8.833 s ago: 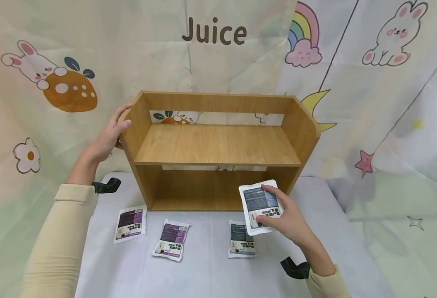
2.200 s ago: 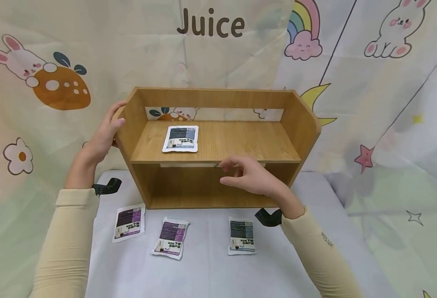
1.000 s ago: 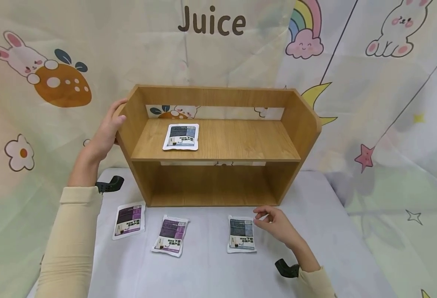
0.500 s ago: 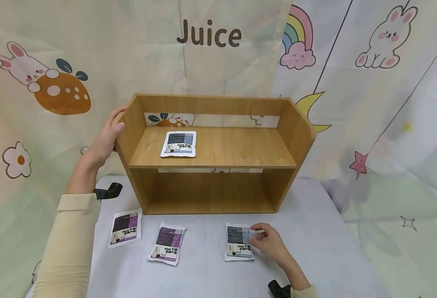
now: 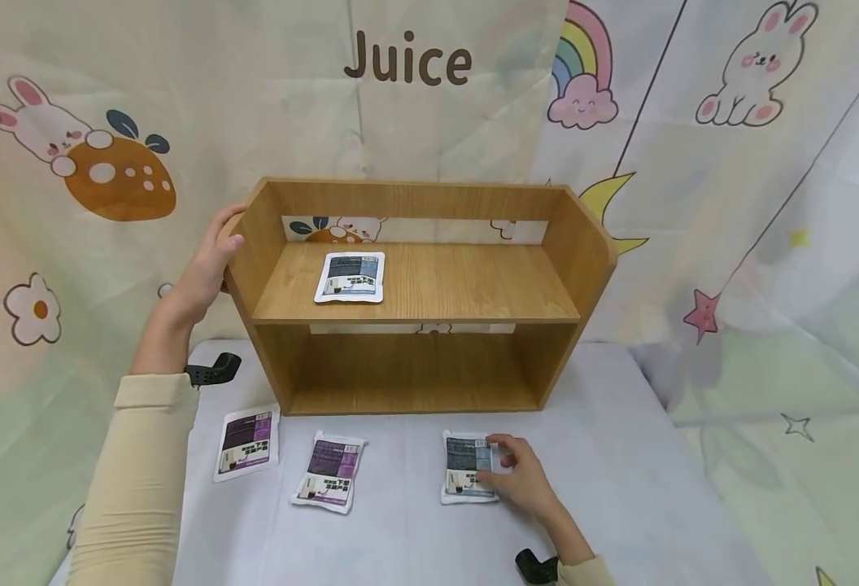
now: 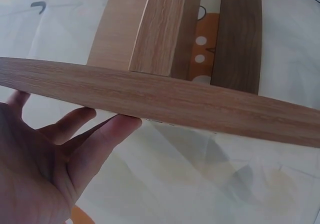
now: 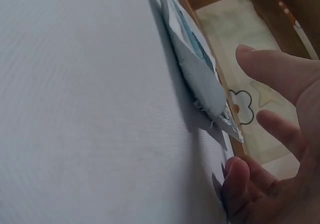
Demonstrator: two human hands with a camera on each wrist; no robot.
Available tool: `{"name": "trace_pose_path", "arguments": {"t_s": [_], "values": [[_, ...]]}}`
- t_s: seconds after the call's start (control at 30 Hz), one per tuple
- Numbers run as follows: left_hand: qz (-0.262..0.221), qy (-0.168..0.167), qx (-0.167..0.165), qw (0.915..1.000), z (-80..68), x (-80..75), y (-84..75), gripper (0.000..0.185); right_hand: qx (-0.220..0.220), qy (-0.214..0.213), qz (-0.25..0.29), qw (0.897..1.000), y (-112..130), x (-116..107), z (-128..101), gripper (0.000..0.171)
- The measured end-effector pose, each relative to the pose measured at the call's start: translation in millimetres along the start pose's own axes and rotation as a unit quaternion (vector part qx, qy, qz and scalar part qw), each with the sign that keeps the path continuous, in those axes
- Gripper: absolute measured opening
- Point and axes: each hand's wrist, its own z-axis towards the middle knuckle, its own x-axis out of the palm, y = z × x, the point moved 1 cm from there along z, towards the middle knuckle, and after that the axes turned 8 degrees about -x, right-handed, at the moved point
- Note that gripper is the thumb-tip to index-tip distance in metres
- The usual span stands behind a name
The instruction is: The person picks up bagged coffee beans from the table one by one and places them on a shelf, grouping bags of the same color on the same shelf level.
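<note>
The right hand (image 5: 521, 482) was down on the table (image 5: 620, 456), at the right edge of a blue-grey packet (image 5: 466, 476). Its fingers (image 5: 501, 452) were bent over that edge and touched it. From the right wrist view, the packet's edge (image 7: 200, 79) looked lifted a bit off the cloth, with the fingers (image 7: 270, 66) around it, so the hand seemed to be pinching it. The packet lay on the near side of the table, just in front of the wooden shelf (image 5: 415, 285).

The left hand (image 5: 206, 264) was pressed flat on the left side wall of the shelf. Its fingers (image 6: 100, 139) were straight and lay along the wood (image 6: 165, 94).

Another blue-grey packet (image 5: 351, 277) lay flat on the top board of the shelf, toward the left. Two purple packets lay on the table to the left, one (image 5: 246, 443) near the left arm and one (image 5: 329, 472) between it and the packet by the right hand.

A cloth with the word Juice (image 5: 407, 59) hung far behind the shelf.
</note>
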Motion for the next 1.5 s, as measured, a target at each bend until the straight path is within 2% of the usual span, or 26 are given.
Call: {"name": "trace_pose_path", "arguments": {"t_s": [0.23, 0.5, 0.77, 1.17, 1.5], "values": [[-0.006, 0.001, 0.012, 0.9999, 2.9, 1.0, 0.8, 0.056, 0.005, -0.015, -0.019, 1.0, 0.0, 6.9, -2.5, 0.069], [-0.002, 0.005, 0.003, 1.0, 1.9, -1.1, 1.0, 0.055, 0.008, 0.015, -0.038, 0.999, 4.4, 16.5, -2.1, 0.081], [-0.002, 0.003, -0.005, 1.0, -3.3, -0.9, 6.4, 0.055, -0.02, 0.039, -0.065, 0.997, 3.7, 20.2, 0.6, 0.09], [-0.01, 0.004, 0.018, 0.9998, 1.9, -1.5, 3.3, 0.055, -0.036, 0.039, -0.118, 0.992, 11.0, 27.0, 5.7, 0.093], [-0.014, 0.001, 0.016, 0.9998, 3.2, 1.0, 3.3, 0.056, -0.021, 0.046, -0.113, 0.992, 12.9, 26.3, 7.3, 0.095]]}}
